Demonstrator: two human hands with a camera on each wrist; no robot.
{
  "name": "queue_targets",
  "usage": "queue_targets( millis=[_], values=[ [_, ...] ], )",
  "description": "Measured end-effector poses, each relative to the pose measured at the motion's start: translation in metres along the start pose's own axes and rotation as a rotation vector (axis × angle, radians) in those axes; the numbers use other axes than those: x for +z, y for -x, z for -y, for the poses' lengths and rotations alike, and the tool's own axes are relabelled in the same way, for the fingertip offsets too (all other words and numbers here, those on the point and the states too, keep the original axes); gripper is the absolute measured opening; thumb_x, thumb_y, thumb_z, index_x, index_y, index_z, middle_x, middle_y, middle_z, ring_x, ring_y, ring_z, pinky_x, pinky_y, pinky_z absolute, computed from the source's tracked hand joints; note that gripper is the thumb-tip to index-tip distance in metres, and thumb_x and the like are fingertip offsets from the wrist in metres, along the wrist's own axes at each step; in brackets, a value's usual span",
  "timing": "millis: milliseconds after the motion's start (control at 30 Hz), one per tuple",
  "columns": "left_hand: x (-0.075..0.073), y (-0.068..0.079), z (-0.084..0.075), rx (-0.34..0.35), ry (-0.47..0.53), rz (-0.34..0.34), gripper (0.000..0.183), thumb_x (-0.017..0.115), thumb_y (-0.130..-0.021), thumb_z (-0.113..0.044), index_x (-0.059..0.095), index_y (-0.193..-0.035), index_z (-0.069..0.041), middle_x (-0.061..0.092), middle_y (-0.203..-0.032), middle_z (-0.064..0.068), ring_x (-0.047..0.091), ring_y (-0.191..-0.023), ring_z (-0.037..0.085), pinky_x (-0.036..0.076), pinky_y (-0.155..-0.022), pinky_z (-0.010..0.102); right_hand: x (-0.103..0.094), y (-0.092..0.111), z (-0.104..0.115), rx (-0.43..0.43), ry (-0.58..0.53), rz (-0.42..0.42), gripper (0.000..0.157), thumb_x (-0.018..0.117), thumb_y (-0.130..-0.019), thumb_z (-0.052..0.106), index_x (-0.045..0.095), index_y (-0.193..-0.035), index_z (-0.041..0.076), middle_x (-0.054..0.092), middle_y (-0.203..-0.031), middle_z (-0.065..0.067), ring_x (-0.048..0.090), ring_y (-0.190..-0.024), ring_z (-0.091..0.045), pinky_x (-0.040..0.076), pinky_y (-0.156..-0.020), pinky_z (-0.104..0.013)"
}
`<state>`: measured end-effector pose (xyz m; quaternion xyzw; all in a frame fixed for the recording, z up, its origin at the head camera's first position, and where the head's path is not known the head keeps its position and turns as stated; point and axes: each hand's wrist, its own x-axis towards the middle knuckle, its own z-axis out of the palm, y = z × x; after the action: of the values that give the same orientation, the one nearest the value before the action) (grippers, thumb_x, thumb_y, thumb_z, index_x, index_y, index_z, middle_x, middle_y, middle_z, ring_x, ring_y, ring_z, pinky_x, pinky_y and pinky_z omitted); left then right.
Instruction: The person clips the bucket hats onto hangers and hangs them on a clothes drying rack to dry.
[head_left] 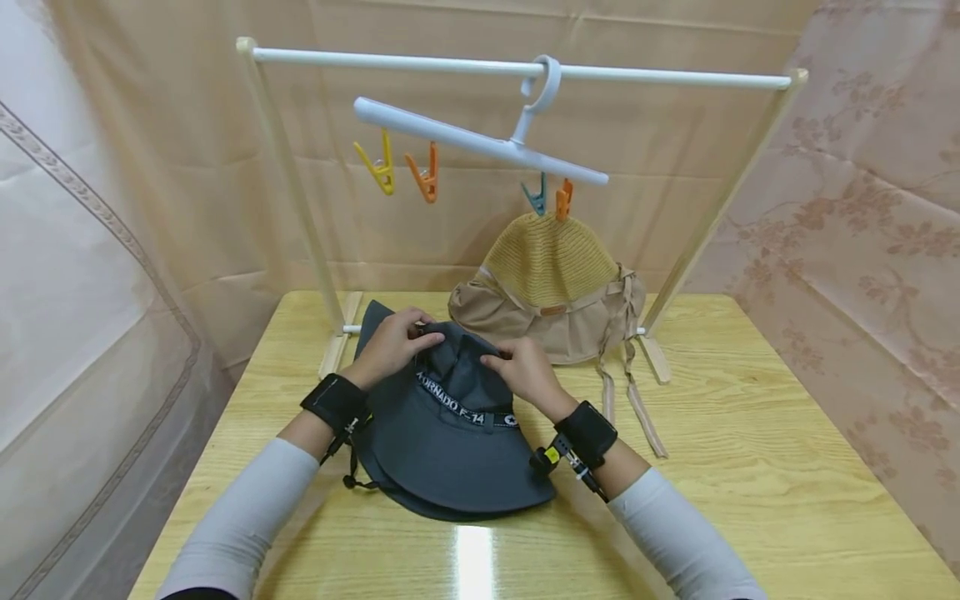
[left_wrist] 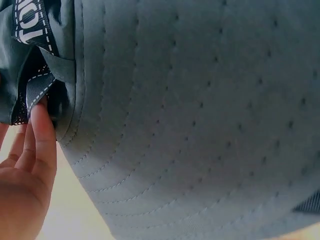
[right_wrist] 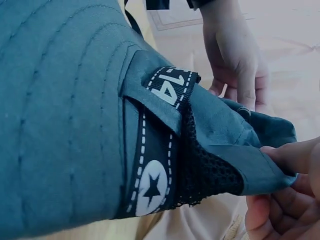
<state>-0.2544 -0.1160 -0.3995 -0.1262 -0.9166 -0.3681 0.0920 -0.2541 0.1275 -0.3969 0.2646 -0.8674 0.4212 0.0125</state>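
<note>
A dark grey brimmed hat (head_left: 450, 467) with a lettered black band is at the table's front middle, brim towards me. My left hand (head_left: 393, 346) grips the left side of its crown; in the left wrist view its fingers (left_wrist: 45, 145) reach behind the band, and the thumb is mostly out of frame. On the right side, my right hand (head_left: 528, 375) pinches the crown's top edge. The right wrist view shows that thumb (right_wrist: 287, 156) pressing the folded cloth against the fingers, near black mesh (right_wrist: 210, 167).
A white hanger (head_left: 450, 133) hangs tilted from the rack's rail (head_left: 412, 61). Yellow (head_left: 384, 171) and orange (head_left: 427, 175) clothespins hang at its left. Teal (head_left: 537, 200) and orange (head_left: 564, 200) clothespins meet a tan straw hat (head_left: 551, 258), whose ties (head_left: 645, 417) trail on the table (head_left: 735, 500).
</note>
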Motion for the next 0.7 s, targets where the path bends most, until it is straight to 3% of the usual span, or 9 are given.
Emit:
queue_targets(
  millis=[133,200,367,533,700],
  values=[
    [-0.005,0.0,0.0,0.013,-0.045,-0.029,0.03,0.069,-0.091,-0.031,0.067,-0.111,-0.008,0.062,-0.109,0.012,0.064,-0.086,0.025,0.05,-0.075,0.038,-0.002,-0.006,0.007,-0.004,0.009,-0.022,0.026,0.069,-0.09,0.016,0.066,-0.067,0.006,0.04,-0.052,0.005,0.035,-0.045,-0.007,0.031,-0.048,-0.021],
    [-0.008,-0.001,0.001,0.015,-0.061,-0.048,0.032,0.068,-0.091,-0.033,0.066,-0.112,-0.008,0.06,-0.112,0.012,0.063,-0.088,0.026,0.049,-0.077,0.04,-0.002,-0.009,0.009,-0.017,0.022,-0.034,0.021,0.07,-0.089,0.016,0.07,-0.072,0.005,0.043,-0.053,0.005,0.037,-0.045,-0.007,0.032,-0.047,-0.021],
    [-0.009,-0.004,0.0,-0.008,-0.089,-0.106,0.034,0.068,-0.092,-0.034,0.066,-0.112,-0.007,0.057,-0.118,0.013,0.066,-0.093,0.03,0.051,-0.081,0.044,-0.007,-0.02,0.013,-0.073,0.081,-0.044,0.026,0.072,-0.088,0.016,0.065,-0.065,0.005,0.037,-0.052,0.004,0.036,-0.048,-0.009,0.031,-0.049,-0.021],
    [-0.01,-0.006,-0.001,-0.031,-0.114,-0.144,0.037,0.068,-0.092,-0.035,0.065,-0.115,-0.006,0.056,-0.12,0.016,0.067,-0.094,0.032,0.051,-0.082,0.046,-0.009,-0.029,0.02,-0.108,0.115,-0.043,0.019,0.072,-0.087,0.016,0.072,-0.071,0.006,0.05,-0.054,0.003,0.043,-0.052,-0.008,0.035,-0.051,-0.021],
    [-0.011,-0.009,-0.003,-0.036,-0.127,-0.2,0.038,0.069,-0.09,-0.035,0.065,-0.114,-0.006,0.056,-0.119,0.017,0.068,-0.091,0.032,0.052,-0.081,0.046,-0.014,-0.033,0.024,-0.103,0.124,-0.055,0.025,0.072,-0.087,0.015,0.066,-0.065,0.006,0.046,-0.052,0.003,0.041,-0.049,-0.009,0.033,-0.05,-0.021]
  ],
)
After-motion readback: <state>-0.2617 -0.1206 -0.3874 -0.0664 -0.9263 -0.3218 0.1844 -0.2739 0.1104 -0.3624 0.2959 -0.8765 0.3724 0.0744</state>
